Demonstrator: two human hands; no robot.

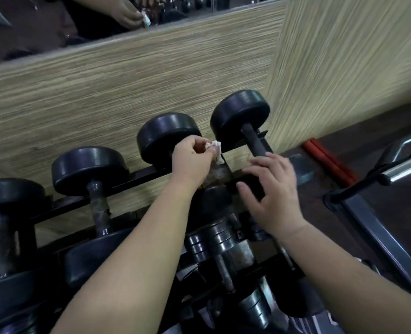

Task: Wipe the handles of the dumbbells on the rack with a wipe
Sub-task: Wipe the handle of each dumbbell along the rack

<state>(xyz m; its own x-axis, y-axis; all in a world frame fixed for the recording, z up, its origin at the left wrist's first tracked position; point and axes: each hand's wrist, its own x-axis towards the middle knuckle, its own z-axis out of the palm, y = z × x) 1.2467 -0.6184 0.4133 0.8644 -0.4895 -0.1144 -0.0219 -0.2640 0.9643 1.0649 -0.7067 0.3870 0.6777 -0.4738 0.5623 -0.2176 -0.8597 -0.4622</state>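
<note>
Black round-headed dumbbells lie side by side on a dark metal rack (137,175). My left hand (191,160) pinches a small crumpled white wipe (216,150) over the rusty handle (220,173) of the second dumbbell from the right (168,137). My right hand (273,191) hovers with fingers spread just below the dark handle (253,141) of the rightmost dumbbell (239,114), its fingertips at the handle's near end. Further left, another dumbbell (90,168) shows a worn handle (99,209).
A wood-grain wall panel (127,80) stands right behind the rack, with a mirror (55,18) above it. Lower rack tiers hold steel-plate dumbbells (214,239). A metal bench frame (378,213) and red bars (327,160) sit on the floor to the right.
</note>
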